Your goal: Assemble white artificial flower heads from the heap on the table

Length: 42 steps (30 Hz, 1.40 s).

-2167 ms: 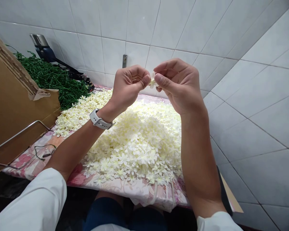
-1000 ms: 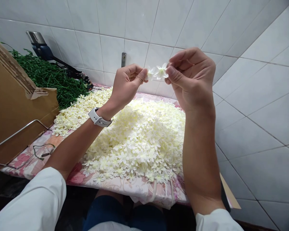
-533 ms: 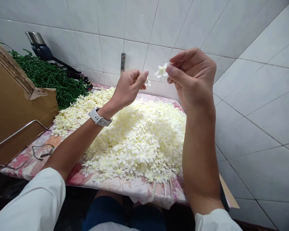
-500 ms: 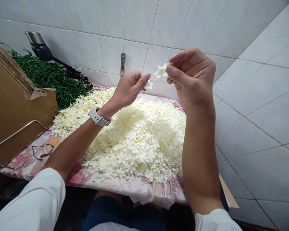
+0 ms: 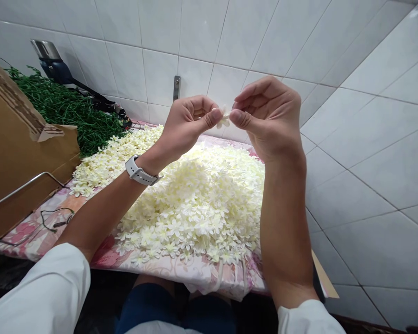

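Above the heap, a small white artificial flower (image 5: 223,118) shows between my two hands. My left hand (image 5: 190,121), with a white watch strap on its wrist, pinches it from the left between thumb and forefinger. From the right, the thumb and fingertips of my right hand (image 5: 272,119) close on its other side. Whether one or two flowers are there I cannot tell, since the fingertips cover part of it. Below spreads a large pile of loose white and pale yellow flowers (image 5: 202,199).
A floral cloth (image 5: 153,273) covers the table. Green artificial stems (image 5: 90,123) lie at the back left beside a dark bottle (image 5: 54,65). A cardboard box (image 5: 28,153) and bent metal rod (image 5: 24,188) stand at the left. Tiled walls (image 5: 365,185) close off the back and right.
My hands have come together. The flower that was apart in my right hand now meets the one at my left fingertips. The pile looks the same.
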Available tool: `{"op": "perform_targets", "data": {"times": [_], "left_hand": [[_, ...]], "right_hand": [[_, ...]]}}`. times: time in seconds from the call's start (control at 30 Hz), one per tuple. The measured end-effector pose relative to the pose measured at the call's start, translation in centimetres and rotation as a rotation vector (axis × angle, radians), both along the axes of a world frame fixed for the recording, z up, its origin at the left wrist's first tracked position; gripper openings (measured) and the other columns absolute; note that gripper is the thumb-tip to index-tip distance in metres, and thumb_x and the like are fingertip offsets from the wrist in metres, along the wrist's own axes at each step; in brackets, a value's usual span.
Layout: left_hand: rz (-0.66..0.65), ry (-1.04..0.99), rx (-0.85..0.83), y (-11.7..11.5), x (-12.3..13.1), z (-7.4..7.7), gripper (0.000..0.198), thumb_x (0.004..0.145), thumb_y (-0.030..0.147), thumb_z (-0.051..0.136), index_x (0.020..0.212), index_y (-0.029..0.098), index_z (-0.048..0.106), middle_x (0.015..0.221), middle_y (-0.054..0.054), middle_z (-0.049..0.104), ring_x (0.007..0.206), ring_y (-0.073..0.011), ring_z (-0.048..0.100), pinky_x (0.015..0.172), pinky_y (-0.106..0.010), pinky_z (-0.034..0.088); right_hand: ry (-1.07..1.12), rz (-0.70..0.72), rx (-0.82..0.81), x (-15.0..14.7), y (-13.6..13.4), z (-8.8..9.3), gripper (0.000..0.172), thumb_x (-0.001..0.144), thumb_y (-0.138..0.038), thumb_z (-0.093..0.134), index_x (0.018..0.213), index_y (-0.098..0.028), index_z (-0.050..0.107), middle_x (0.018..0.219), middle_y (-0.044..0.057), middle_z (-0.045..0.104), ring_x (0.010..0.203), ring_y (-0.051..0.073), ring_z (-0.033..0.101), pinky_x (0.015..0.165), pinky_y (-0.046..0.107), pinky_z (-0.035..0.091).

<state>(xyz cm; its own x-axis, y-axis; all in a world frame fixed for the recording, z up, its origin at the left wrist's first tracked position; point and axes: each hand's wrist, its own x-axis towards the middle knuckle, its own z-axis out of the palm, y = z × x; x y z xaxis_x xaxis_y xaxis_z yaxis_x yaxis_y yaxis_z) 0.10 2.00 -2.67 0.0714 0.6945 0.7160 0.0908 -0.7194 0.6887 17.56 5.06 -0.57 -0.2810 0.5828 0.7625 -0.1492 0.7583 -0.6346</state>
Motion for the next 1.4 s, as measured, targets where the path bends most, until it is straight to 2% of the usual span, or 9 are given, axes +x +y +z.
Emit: {"op": "perform_targets", "data": {"times": [0.2,0.4,0.67,0.83,0.97,1.1,1.17,1.3,1.4], "left_hand": [[0.052,-0.008,-0.002,-0.7,0.1,0.3,0.044,0.081,0.061,0.074,0.070,0.020,0.062,0.071,-0.001,0.061,0.083,-0.0173,0.070,0.074,-0.033,0.061],[0.094,-0.059,0.031,-0.3,0.1,0.0,0.034,0.087,0.048,0.074,0.070,0.021,0.065,0.069,-0.001,0.060,0.085,-0.0173,0.070,0.073,-0.033,0.060],[0.188,-0.079,0.091,-0.4,0.3,-0.2,0.029,0.088,0.045,0.073,0.070,0.022,0.067,0.067,-0.001,0.062,0.080,-0.0167,0.068,0.070,-0.031,0.059],[0.238,-0.108,0.109,0.3,-0.3,-0.1,0.040,0.087,0.056,0.070,0.068,0.022,0.063,0.065,0.000,0.062,0.071,-0.0146,0.066,0.068,-0.030,0.058],[0.217,-0.086,0.104,1.0,-0.9,-0.2,0.043,0.086,0.060,0.070,0.069,0.021,0.063,0.070,-0.002,0.068,0.071,-0.0141,0.067,0.070,-0.029,0.058],[0.193,0.041,0.052,1.4,-0.9,-0.8,0.029,0.082,0.048,0.079,0.082,0.020,0.070,0.085,-0.005,0.075,0.082,-0.0162,0.071,0.074,-0.028,0.057],[0.166,0.084,0.037,1.5,-0.8,-1.0,0.025,0.085,0.044,0.077,0.088,0.020,0.073,0.089,-0.006,0.077,0.085,-0.0162,0.072,0.077,-0.028,0.058],[0.090,0.023,-0.001,1.0,-0.3,-0.6,0.032,0.094,0.050,0.065,0.085,0.020,0.072,0.083,-0.005,0.076,0.081,-0.0144,0.072,0.078,-0.028,0.058],[0.022,-0.038,-0.043,-0.1,0.2,0.1,0.036,0.092,0.053,0.064,0.079,0.020,0.068,0.078,-0.002,0.073,0.079,-0.0130,0.072,0.074,-0.027,0.059]], "right_hand": [[0.009,0.087,-0.027,-0.5,-0.2,-0.2,0.042,0.061,-0.045,0.096,0.081,-0.027,0.064,0.076,-0.002,0.060,0.075,0.016,0.062,0.067,0.034,0.058],[0.023,0.071,-0.045,-0.6,-0.1,-0.3,0.037,0.065,-0.034,0.094,0.080,-0.027,0.062,0.075,-0.002,0.058,0.073,0.015,0.059,0.064,0.033,0.057],[0.027,0.063,-0.007,-0.6,0.3,-0.3,0.036,0.064,-0.040,0.093,0.075,-0.028,0.062,0.073,-0.002,0.059,0.069,0.015,0.059,0.064,0.035,0.057],[0.042,0.023,0.014,-0.3,0.1,-0.1,0.038,0.064,-0.045,0.093,0.075,-0.029,0.061,0.072,-0.002,0.057,0.070,0.017,0.059,0.063,0.036,0.056],[0.047,-0.014,0.018,0.2,-0.1,0.1,0.036,0.067,-0.045,0.092,0.075,-0.029,0.061,0.073,-0.002,0.057,0.070,0.016,0.059,0.060,0.033,0.054],[0.063,-0.021,0.010,0.3,0.0,0.1,0.035,0.066,-0.045,0.093,0.074,-0.028,0.063,0.073,-0.002,0.059,0.068,0.015,0.058,0.057,0.031,0.053],[0.064,-0.029,0.006,0.2,0.1,0.1,0.034,0.066,-0.046,0.093,0.074,-0.029,0.064,0.073,-0.002,0.060,0.068,0.014,0.058,0.058,0.031,0.053],[0.049,-0.028,0.019,0.2,0.1,0.1,0.032,0.068,-0.045,0.092,0.076,-0.029,0.066,0.074,-0.002,0.061,0.071,0.015,0.060,0.061,0.032,0.054],[0.041,-0.021,0.026,0.0,0.0,0.1,0.029,0.070,-0.043,0.091,0.076,-0.028,0.067,0.075,-0.002,0.061,0.072,0.015,0.060,0.066,0.034,0.054]]}}
